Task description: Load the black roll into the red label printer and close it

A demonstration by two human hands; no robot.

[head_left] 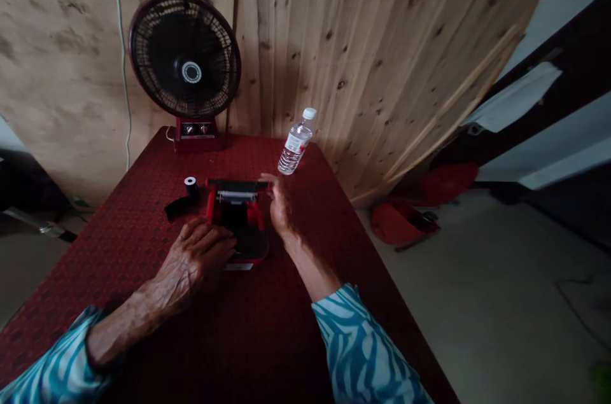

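Observation:
On the red table a small red-and-black device (246,240) stands in front of me, with a black bar across its raised back and a silvery roller below it. My left hand (195,251) lies over its left front corner, fingers stretched out and fairly close together. At the far right corner, my right hand (280,205) closes around the end of the black bar; part of its fingers is hidden. Left of the device is a black roll (191,187) with a white core, and a loose dark strip (179,207) trails from it.
A clear plastic bottle (295,142) with a white cap stands beyond my right hand. At the back left of the table (143,226) is a dark red fan (186,54) against the wooden wall (305,48). An orange-red container (401,222) sits on the floor to the right.

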